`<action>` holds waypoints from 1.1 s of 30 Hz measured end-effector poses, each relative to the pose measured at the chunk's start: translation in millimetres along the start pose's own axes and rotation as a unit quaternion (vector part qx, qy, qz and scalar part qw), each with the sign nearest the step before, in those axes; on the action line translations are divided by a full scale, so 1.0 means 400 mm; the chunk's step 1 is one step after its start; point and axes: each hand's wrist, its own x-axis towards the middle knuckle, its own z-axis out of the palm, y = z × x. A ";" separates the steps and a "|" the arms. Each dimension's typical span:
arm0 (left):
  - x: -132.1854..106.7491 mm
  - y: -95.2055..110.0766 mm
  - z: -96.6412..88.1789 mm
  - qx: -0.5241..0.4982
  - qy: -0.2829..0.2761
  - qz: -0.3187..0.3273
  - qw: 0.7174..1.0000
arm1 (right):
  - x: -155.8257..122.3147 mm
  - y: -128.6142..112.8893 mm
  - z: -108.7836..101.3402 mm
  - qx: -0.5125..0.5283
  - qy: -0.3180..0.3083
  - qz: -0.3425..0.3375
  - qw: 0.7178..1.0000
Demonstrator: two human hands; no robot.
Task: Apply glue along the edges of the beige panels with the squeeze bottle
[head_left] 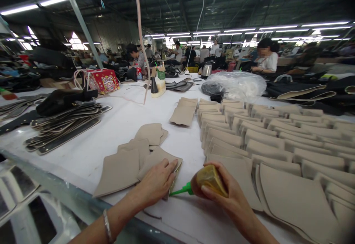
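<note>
My right hand (222,185) is wrapped round a yellowish squeeze bottle (209,181) lying tilted on its side. The bottle's green nozzle (181,190) points left, with its tip at the right edge of a beige panel (156,159). My left hand (159,177) rests flat on that panel, fingers stretched out and pressing it from above. Under and beyond it, more beige panels (119,170) overlap in a loose pile. Whether anything flows from the tip cannot be made out.
Rows of overlapping beige panels (294,188) cover the right side of the white table (116,125). Dark strap pieces (66,125) are stacked at left. Farther back are a red bag (104,81), a container with a black cone (158,88), a plastic-wrapped bundle (235,83) and people working.
</note>
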 end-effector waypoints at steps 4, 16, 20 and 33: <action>-0.001 0.005 -0.005 0.006 -0.007 -0.004 1.000 | 0.007 0.000 -0.009 -0.052 0.024 -0.015 0.998; 0.002 0.008 -0.007 0.012 -0.013 -0.011 1.000 | 0.008 -0.002 -0.010 -0.057 0.026 -0.021 0.998; 0.002 0.010 -0.009 0.012 -0.016 -0.017 1.000 | -0.005 -0.005 0.008 0.016 -0.003 0.006 1.000; 0.003 0.013 -0.018 -0.014 -0.024 -0.015 0.999 | 0.072 0.001 -0.026 -0.120 0.097 -0.070 0.986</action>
